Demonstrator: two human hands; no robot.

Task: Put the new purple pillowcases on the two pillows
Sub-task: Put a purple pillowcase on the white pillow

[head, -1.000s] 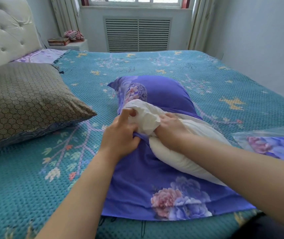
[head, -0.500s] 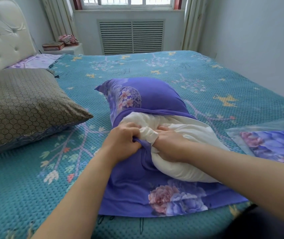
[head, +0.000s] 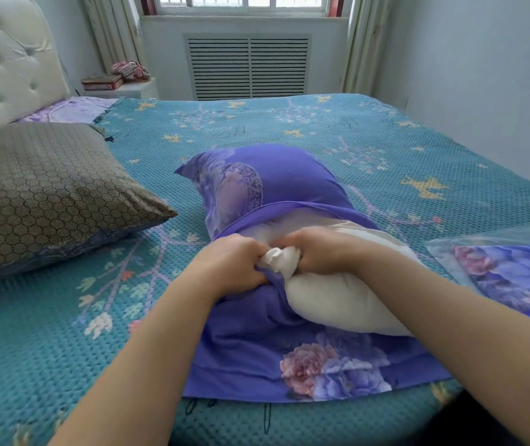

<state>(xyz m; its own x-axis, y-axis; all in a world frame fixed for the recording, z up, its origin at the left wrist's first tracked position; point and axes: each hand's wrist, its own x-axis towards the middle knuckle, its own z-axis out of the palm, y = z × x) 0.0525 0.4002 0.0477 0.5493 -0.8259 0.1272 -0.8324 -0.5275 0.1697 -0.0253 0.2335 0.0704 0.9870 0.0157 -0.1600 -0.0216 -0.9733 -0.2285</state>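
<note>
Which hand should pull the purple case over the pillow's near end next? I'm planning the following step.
Probably the left hand: it grips the purple pillowcase edge, while the right hand holds the white pillow corner.

Far half of white pillow hidden inside purple pillowcase; packaged pillowcase cut off.

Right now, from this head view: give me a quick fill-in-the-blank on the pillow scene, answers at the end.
1. The white pillow is partly inside a ____ pillowcase.
2. Both hands grip the pillow's ____ corner: left hand, right hand.
3. The brown pillow lies to the ____ of the hands.

Answers: purple; near; left
</note>
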